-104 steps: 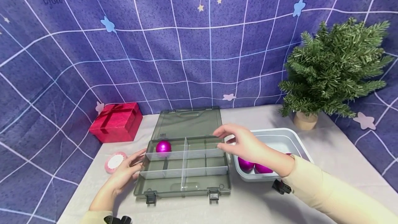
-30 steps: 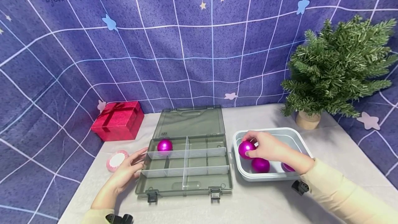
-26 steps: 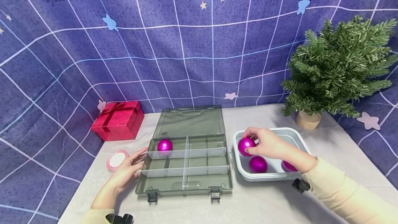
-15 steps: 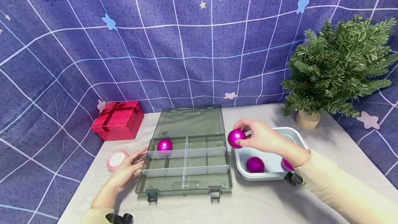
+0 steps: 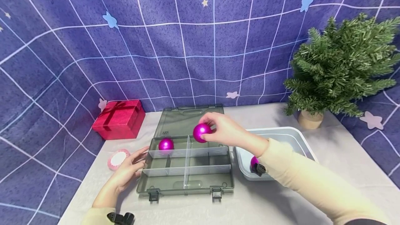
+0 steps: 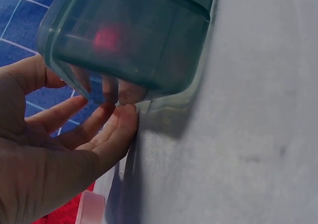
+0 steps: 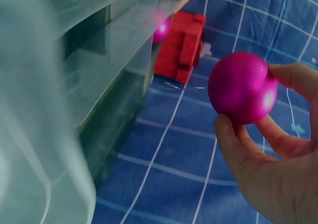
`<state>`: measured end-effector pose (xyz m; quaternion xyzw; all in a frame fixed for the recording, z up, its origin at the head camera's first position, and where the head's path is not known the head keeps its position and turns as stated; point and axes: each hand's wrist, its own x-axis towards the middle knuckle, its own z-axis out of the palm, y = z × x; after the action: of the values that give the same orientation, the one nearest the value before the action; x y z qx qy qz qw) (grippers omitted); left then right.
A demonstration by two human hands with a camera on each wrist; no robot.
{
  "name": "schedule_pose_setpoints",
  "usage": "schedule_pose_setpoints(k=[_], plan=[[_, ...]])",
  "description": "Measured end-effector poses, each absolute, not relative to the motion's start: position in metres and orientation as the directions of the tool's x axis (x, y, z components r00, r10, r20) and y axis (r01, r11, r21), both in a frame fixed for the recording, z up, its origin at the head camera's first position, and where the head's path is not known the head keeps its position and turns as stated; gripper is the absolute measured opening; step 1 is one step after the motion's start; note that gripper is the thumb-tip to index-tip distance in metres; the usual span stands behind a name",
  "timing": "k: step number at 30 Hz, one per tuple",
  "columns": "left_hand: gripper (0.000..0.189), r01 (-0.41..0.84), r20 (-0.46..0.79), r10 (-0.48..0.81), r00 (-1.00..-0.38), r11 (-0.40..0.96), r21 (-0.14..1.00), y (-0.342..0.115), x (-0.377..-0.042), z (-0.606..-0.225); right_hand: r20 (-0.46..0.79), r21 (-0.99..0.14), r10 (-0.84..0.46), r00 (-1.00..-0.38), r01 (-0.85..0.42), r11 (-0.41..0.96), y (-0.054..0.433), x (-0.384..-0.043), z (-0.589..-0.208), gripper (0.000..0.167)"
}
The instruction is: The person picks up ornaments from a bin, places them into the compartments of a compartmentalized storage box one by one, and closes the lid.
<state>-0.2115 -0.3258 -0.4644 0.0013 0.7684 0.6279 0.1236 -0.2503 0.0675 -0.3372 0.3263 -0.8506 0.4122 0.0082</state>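
A shiny magenta Christmas ball (image 5: 201, 133) is pinched between the thumb and fingers of my right hand (image 5: 226, 132). It is held above the back right part of a grey see-through compartment box (image 5: 200, 176), apart from the dividers. The same ball (image 7: 242, 88) fills the middle of the right wrist view. Another magenta ball (image 5: 166, 144) sits in the back left compartment. My left hand (image 5: 126, 169) rests against the box's left side with loosely bent fingers; in the left wrist view its fingertips (image 6: 128, 115) touch the wall. The lid (image 5: 175, 121) lies folded back.
A white tray (image 5: 293, 133) stands right of the box, partly hidden by my right sleeve; a magenta ball (image 5: 253, 161) shows in it. At the left are a red gift box (image 5: 120, 120) and a pink-and-white round item (image 5: 118, 159). A small artificial tree (image 5: 337, 68) stands back right.
My right hand reached into the tray, took hold of a magenta ball, lifted it and carried it left over the box. My left hand has stayed by the box's side.
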Motion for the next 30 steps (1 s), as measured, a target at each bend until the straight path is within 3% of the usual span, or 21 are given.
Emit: schedule_pose_setpoints(k=[15,30], plan=[[0.074,-0.149,-0.182,0.159,-0.97,0.201,0.968,-0.326,-0.212,-0.465,0.237,-0.651,-0.554,-0.798,-0.554,0.52,-0.015,-0.281,-0.355,0.036],[0.073,-0.152,-0.186,0.153,-0.971,0.209,0.966,-0.325,-0.211,-0.464,0.135,-0.541,-0.535,-0.834,-0.514,0.665,-0.042,-0.286,-0.389,0.038]])
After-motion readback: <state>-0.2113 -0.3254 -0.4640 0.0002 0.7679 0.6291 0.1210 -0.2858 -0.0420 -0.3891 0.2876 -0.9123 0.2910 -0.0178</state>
